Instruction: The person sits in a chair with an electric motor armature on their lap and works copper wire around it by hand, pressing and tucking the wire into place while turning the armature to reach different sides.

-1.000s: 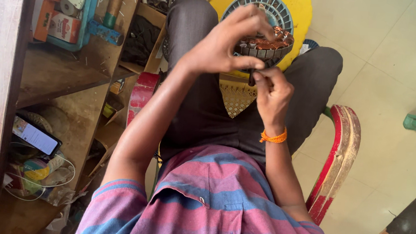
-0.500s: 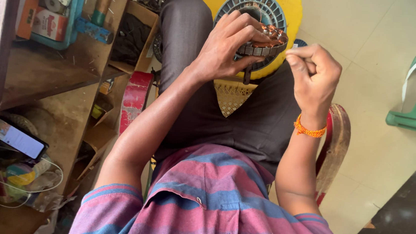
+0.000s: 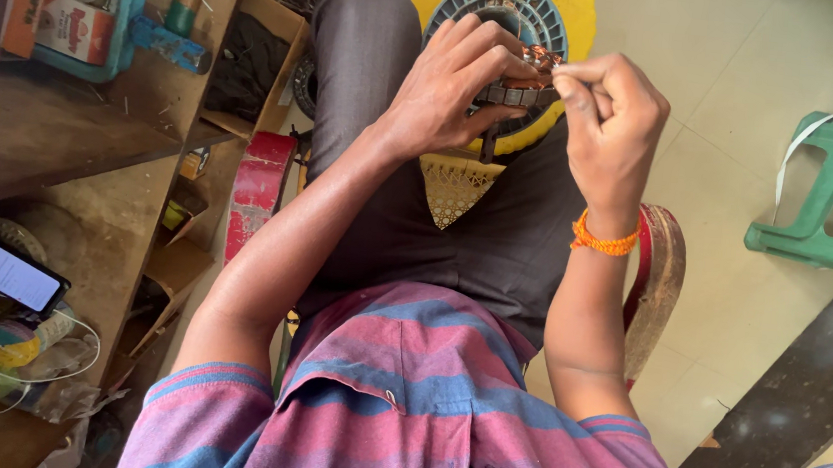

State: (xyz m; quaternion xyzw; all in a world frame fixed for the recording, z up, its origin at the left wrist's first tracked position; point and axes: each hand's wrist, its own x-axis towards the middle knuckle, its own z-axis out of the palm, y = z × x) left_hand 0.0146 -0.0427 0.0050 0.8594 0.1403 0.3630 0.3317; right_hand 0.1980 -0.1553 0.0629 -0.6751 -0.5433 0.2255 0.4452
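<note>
The thing in hand is a small motor stator (image 3: 521, 91), a ring of dark metal laminations with copper winding showing at its top, held up in the air above the person's lap. The left hand (image 3: 454, 92) is wrapped round it, fingers curled over the near side and thumb underneath. The right hand (image 3: 611, 105) is closed in a pinch at the stator's upper edge, thumb and forefinger pressed together on what looks like a strand of copper wire; the strand itself is too fine to make out.

Behind both hands, on the floor, lies a blue ribbed plastic disc (image 3: 505, 1) on a yellow round base (image 3: 569, 1). The person sits on a red chair (image 3: 662, 276) with a woven yellow seat. A wooden shelf unit (image 3: 74, 134) at the left carries small boxes and a phone (image 3: 6, 270); a green plastic stool (image 3: 826, 200) stands well apart at the right.

The risks, as I judge them: too hard a pull by the pinching fingers could snap the thin wire or scrape its coating against the lamination edges. Nothing supports the stator from below, so a loosened left grip would drop it onto the lap or the tiled floor. The sharp slot edges could also nick a fingertip.
</note>
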